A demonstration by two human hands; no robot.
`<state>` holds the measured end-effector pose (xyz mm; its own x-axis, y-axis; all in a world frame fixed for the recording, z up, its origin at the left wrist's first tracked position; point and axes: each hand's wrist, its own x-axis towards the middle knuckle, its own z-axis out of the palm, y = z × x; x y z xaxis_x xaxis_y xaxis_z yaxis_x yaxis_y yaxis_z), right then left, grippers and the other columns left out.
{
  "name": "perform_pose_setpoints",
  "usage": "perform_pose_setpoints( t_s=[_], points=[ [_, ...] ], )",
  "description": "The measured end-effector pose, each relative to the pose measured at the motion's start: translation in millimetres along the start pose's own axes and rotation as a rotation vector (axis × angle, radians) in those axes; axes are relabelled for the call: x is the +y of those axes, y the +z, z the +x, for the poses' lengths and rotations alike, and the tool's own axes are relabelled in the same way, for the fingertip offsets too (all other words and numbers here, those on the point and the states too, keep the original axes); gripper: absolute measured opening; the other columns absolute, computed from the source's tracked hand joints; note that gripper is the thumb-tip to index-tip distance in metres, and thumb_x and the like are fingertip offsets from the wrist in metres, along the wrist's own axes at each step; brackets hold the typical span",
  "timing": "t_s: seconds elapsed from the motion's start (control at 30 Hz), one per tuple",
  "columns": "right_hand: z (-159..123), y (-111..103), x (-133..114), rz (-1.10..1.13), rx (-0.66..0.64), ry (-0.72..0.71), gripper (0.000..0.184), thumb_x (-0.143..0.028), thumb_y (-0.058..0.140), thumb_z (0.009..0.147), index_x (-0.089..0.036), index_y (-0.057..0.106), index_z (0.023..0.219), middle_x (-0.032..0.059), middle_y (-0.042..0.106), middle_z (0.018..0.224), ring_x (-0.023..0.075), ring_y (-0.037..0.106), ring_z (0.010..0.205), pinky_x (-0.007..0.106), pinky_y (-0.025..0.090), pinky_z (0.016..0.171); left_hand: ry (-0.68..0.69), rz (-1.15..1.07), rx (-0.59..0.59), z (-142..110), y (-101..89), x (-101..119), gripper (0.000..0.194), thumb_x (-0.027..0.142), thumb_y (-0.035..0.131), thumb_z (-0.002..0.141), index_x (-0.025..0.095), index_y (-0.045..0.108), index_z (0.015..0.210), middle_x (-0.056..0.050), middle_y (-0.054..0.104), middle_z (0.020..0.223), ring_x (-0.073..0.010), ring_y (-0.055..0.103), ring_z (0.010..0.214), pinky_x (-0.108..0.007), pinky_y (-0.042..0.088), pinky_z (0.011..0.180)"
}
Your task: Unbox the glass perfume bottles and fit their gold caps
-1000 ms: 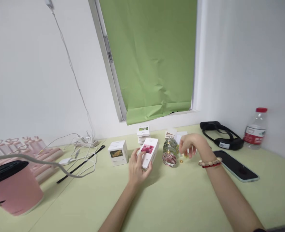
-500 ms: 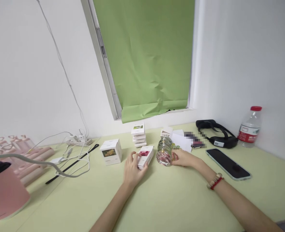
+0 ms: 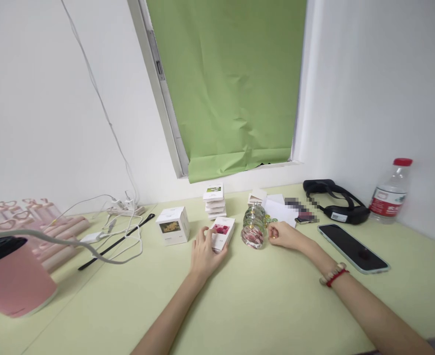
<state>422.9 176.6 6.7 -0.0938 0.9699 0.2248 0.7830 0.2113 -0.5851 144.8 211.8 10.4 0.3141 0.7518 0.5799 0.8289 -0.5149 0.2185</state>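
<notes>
The box [image 3: 223, 232], white with a pink flower picture on top, lies on the table [image 3: 261, 305] near the middle, its far end angled a little to the right. The left hand [image 3: 204, 254] is on its near end, fingers bent over the top and left side, thumb at the near right corner, gripping it. Just right of the box, apart from it, a ribbed glass [image 3: 253, 227] shows pink toward its near end. Close against the right side of the glass is the right hand [image 3: 284, 235], fingers curled in toward the palm; a small golden spot shows at the fingertips, but I cannot tell whether they grip anything. Green beads [image 3: 272, 220] lie just beyond that hand. Behind the box stands a stack [image 3: 214, 203] of small white packs, and left of the left hand, apart from it, sits a carton [image 3: 173, 227] with a yellow flower picture. White paper [image 3: 282, 212] lies behind the beads, beside a pixelated patch. Farther right are a phone [image 3: 352, 248], lying flat, a black headset [image 3: 345, 215] and an upright bottle [image 3: 388, 198] with a red cap. Far left are a pink cup [image 3: 16, 278], pink rods [image 3: 64, 240], a black strap [image 3: 117, 241] and a power strip [image 3: 134, 211] with white cables. A green blind [image 3: 228, 88] hangs behind everything.
</notes>
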Motion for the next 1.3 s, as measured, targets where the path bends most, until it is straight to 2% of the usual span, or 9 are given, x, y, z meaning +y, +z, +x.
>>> perform_pose_setpoints(
  t_s=[0.17,0.33,0.5,0.7,0.8,1.0,1.2,1.27,1.3],
  points=[
    [-1.6,-5.2,0.3,-0.005,-0.02,-0.011,0.017,-0.019,0.05,0.068,-0.015,0.064,0.077,-0.0008,0.055,0.059,0.0118,0.047,0.053,0.022,0.033,0.049,-0.015,-0.015,-0.013,0.9,-0.4,-2.3,0.036,0.038,0.054,0.071,0.021,0.049,0.102,-0.01,0.045,0.111,-0.0265,0.05,0.101,-0.042,0.04,0.084],
    [0.0,-8.5,0.5,0.149,-0.085,-0.038,0.019,-0.027,0.054,0.071,-0.014,0.067,0.072,0.0024,0.063,0.06,0.014,0.054,0.054,0.023,0.039,0.052,-0.029,-0.018,-0.018,2.6,-1.9,-5.5,0.036,0.039,0.053,0.072,0.021,0.049,0.103,-0.009,0.045,0.112,-0.0263,0.05,0.102,-0.042,0.04,0.085],
    [2.8,-6.0,5.2,0.284,-0.009,0.005,0.025,-0.033,0.066,0.063,-0.013,0.071,0.077,0.0072,0.07,0.077,0.0201,0.063,0.073,0.027,0.047,0.067,-0.039,-0.009,-0.047,1.9,-1.5,-6.9,0.035,0.041,0.051,0.073,0.02,0.049,0.102,-0.01,0.046,0.11,-0.0268,0.048,0.103,-0.042,0.04,0.085],
    [-1.6,6.9,5.6,0.24,0.141,0.065,0.018,-0.033,0.071,0.06,-0.016,0.07,0.064,0.0056,0.07,0.069,0.0202,0.063,0.067,0.029,0.049,0.065,-0.043,-0.01,-0.04,-0.9,-1.0,-6.5,0.033,0.039,0.05,0.074,0.021,0.049,0.101,-0.008,0.048,0.108,-0.0249,0.048,0.102,-0.041,0.039,0.085],
    [-3.7,12.3,1.6,0.259,0.162,0.04,0.016,-0.031,0.07,0.062,-0.015,0.069,0.062,0.0064,0.07,0.072,0.0203,0.063,0.068,0.029,0.049,0.066,-0.043,-0.007,-0.046,-1.5,-1.8,-6.3,0.033,0.039,0.049,0.075,0.021,0.049,0.102,-0.009,0.047,0.11,-0.0257,0.047,0.104,-0.041,0.039,0.084],
    [-2.3,17.2,-1.7,0.17,0.208,0.001,0.013,-0.021,0.058,0.073,-0.016,0.069,0.072,0.0076,0.069,0.079,0.0183,0.062,0.072,0.029,0.05,0.068,-0.048,0.006,-0.078,-1.2,-2.3,-4.5,0.033,0.039,0.046,0.076,0.02,0.048,0.103,-0.01,0.047,0.111,-0.026,0.046,0.103,-0.042,0.038,0.084],
    [-0.2,14.8,-5.3,0.115,0.238,0.004,0.013,-0.015,0.055,0.071,-0.016,0.068,0.069,0.0084,0.066,0.087,0.0169,0.06,0.072,0.027,0.048,0.067,-0.058,0.007,-0.075,-1.1,-3.8,-2.5,0.031,0.038,0.047,0.076,0.021,0.049,0.101,-0.009,0.048,0.112,-0.0258,0.046,0.104,-0.041,0.038,0.084],
    [-2.5,7.0,-6.9,0.05,0.33,0.035,0.014,-0.02,0.054,0.073,-0.017,0.068,0.074,0.0074,0.065,0.088,0.0166,0.059,0.071,0.027,0.045,0.067,-0.062,-0.003,-0.07,-0.6,-4.3,-2.4,0.03,0.038,0.047,0.075,0.021,0.05,0.1,-0.009,0.048,0.112,-0.0254,0.047,0.104,-0.04,0.038,0.084],
    [-4.3,1.7,-6.7,-0.004,0.426,0.073,0.017,-0.024,0.051,0.076,-0.018,0.067,0.079,0.0072,0.064,0.091,0.017,0.058,0.072,0.028,0.044,0.068,-0.065,-0.007,-0.069,-0.3,-4.3,-2.6,0.031,0.038,0.047,0.075,0.021,0.05,0.1,-0.009,0.048,0.112,-0.0253,0.047,0.103,-0.04,0.038,0.084]
  ],
)
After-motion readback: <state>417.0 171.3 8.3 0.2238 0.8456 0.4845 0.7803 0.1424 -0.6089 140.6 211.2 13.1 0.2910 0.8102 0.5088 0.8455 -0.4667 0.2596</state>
